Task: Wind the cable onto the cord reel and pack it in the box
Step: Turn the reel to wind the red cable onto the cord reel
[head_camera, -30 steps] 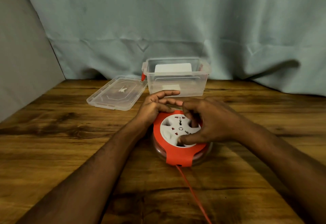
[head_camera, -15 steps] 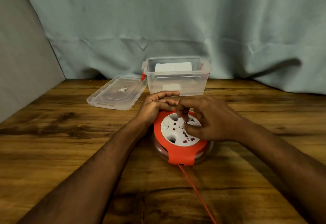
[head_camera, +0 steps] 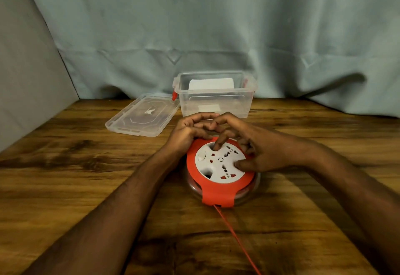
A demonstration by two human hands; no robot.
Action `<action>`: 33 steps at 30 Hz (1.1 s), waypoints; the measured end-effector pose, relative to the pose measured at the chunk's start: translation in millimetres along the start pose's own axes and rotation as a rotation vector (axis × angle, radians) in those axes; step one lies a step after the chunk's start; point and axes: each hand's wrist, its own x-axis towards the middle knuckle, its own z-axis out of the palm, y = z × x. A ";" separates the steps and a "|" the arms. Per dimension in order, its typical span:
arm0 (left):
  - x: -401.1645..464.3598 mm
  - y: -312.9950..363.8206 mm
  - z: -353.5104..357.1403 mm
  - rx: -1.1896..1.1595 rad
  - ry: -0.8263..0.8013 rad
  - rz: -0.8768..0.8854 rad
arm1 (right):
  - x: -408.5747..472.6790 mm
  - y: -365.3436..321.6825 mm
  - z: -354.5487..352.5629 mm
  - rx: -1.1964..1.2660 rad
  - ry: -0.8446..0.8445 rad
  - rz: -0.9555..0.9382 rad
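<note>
A round cord reel (head_camera: 218,192) with a red frame and a white socket disc lies flat on the wooden table. My left hand (head_camera: 188,133) grips the reel's far left rim. My right hand (head_camera: 257,147) rests on the white disc, one finger pushed into a finger hole at the disc's far side and the thumb on its right edge. A thin red cable (head_camera: 236,238) runs out of the reel's near slot toward the bottom edge of the view. Behind the reel stands an open clear plastic box (head_camera: 216,101) with red latches.
The box's clear lid (head_camera: 142,115) lies flat to the left of the box. A pale cloth backdrop hangs behind the table, and a grey wall closes the left side. Something white sits inside or behind the box.
The white disc has turned under my right hand, whose finger moved from the disc's right side round to its far side. The cable's visible run has shifted slightly. My left hand has stayed put.
</note>
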 end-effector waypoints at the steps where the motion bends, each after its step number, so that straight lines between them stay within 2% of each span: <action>1: -0.2 0.4 0.4 -0.005 0.002 -0.001 | 0.5 -0.2 -0.2 -0.008 0.010 0.010; 8: 2.2 -1.9 0.7 -0.024 -0.008 0.001 | 0.6 -12.1 -3.0 -0.051 0.039 0.051; 16: 4.7 -3.9 -1.9 -0.012 -0.006 0.003 | 0.9 -18.8 7.7 -0.241 0.160 0.101; 21: 4.4 -3.7 -2.8 -0.035 -0.008 -0.022 | 4.7 -18.5 18.4 -0.381 0.228 0.023; 30: 4.6 -4.1 -1.5 -0.036 0.015 -0.041 | 14.2 -21.1 42.0 -0.367 0.395 0.047; 33: 4.9 -5.5 -2.7 -0.051 0.019 -0.037 | 11.0 -20.5 36.0 -0.359 0.381 -0.044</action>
